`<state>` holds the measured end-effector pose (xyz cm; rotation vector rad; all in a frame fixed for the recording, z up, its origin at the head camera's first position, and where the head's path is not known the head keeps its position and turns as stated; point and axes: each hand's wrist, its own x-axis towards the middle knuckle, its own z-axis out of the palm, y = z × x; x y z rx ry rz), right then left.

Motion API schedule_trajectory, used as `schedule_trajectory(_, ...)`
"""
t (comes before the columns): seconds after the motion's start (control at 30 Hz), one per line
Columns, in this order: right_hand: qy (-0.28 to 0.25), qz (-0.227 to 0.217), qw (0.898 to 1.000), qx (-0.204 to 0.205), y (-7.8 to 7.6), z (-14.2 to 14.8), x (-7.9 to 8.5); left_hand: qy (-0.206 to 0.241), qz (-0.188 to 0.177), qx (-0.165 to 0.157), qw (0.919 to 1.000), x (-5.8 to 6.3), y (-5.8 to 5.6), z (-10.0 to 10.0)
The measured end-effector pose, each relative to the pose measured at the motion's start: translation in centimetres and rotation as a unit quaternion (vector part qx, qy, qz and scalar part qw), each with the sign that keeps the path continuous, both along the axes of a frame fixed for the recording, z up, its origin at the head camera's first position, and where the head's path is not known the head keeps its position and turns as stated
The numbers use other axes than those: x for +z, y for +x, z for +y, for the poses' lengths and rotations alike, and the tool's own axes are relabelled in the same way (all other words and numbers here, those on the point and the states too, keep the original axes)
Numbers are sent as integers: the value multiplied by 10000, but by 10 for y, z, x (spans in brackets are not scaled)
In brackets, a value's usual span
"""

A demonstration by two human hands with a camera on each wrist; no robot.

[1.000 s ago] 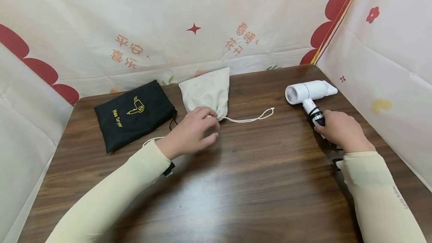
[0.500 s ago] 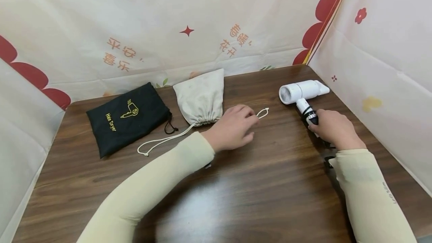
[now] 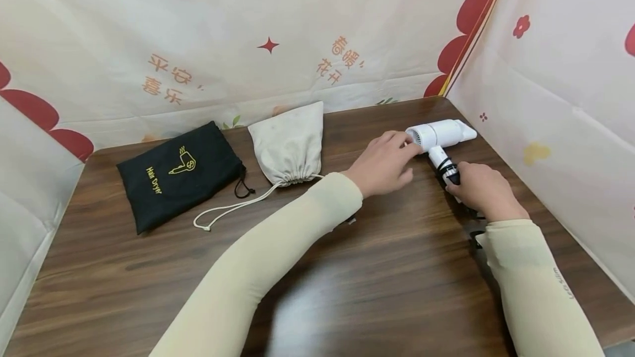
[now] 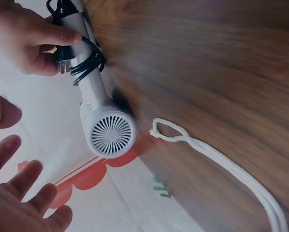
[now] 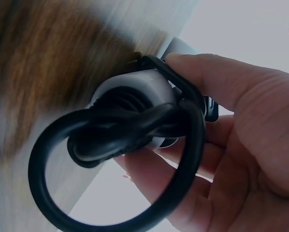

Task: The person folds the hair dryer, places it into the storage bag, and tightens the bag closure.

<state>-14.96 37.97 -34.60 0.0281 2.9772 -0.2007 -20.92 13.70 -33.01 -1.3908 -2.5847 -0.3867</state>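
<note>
A white hair dryer (image 3: 441, 134) lies near the right side of the table, its black cord (image 4: 88, 65) wound round the handle. My right hand (image 3: 488, 189) grips that handle, thumb on one side and fingers on the other. In the right wrist view, a black cord loop (image 5: 117, 227) hangs at the handle's end. My left hand (image 3: 384, 164) is beside the dryer's vented end, fingers spread and lightly bent. The left wrist view shows a gap between these fingers (image 4: 25, 181) and the dryer; nothing is in them.
A pale drawstring pouch (image 3: 290, 142) lies at the back middle of the wooden table (image 3: 397, 269), partly behind the left sleeve. Its white cord (image 4: 221, 159) trails outward. Left of it lies a black pouch (image 3: 178, 175) labelled Hair Dryer. Printed cloth walls (image 3: 238, 21) stand along the table's back and sides.
My left hand has travelled rightward from the pale pouch, across its cord, to the dryer's vented end. My right hand keeps its grip on the handle. The head view has shifted slightly.
</note>
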Motion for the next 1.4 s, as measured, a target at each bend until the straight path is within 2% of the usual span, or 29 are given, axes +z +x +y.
schedule_trajectory(0.17, -32, -79, 10000, -1, -1, -1, 0, 55, 37, 69, 10000, 3, -7, 22)
schedule_trajectory(0.33, -79, 6, 10000, 55, -4, -5, 2, -234, 460, 286, 9983, 0, -13, 43)
schedule_trajectory(0.53, -54, 123, 9998, 141, -8, -11, 2, -936, 522, 389, 9935, -4, -19, 68)
schedule_trajectory(0.7, 37, 120, 9998, 175, -8, -14, 1, -1560, 609, 379, 9852, 0, -25, 83)
schedule_trajectory(0.87, 49, 132, 9998, 173, -5, -12, 2, -1827, 302, 549, 9812, -2, -30, 94)
schedule_trajectory(1.07, 27, 147, 9998, 125, -3, -10, 2, -1813, -175, 716, 9807, -19, -29, 103)
schedule_trajectory(1.27, 26, 59, 10000, 36, 1, -7, 2, -2000, -194, 752, 9767, -35, -29, 105)
schedule_trajectory(1.4, -30, 73, 10000, 3, 3, -1, 3, -2175, -212, 791, 9726, -37, -29, 108)
